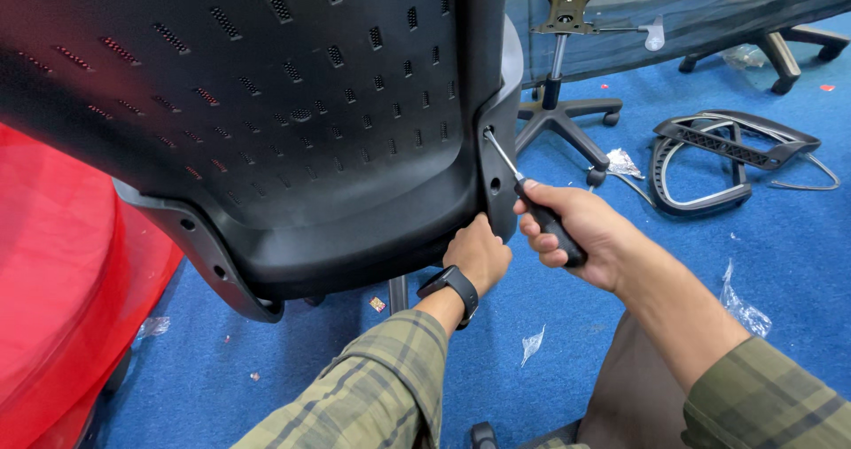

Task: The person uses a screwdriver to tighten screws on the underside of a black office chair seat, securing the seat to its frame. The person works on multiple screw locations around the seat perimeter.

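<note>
Blue carpet floor (620,307), plastic scraps, a black star-shaped chair base with gas post (560,103), loose black armrest frames (722,152) | black perforated plastic chair back (266,103) tilted overhead | left hand (479,252) grips its lower edge | right hand (572,227) closed round black-handled screwdriver (532,203), tip in side bracket screw hole
</note>
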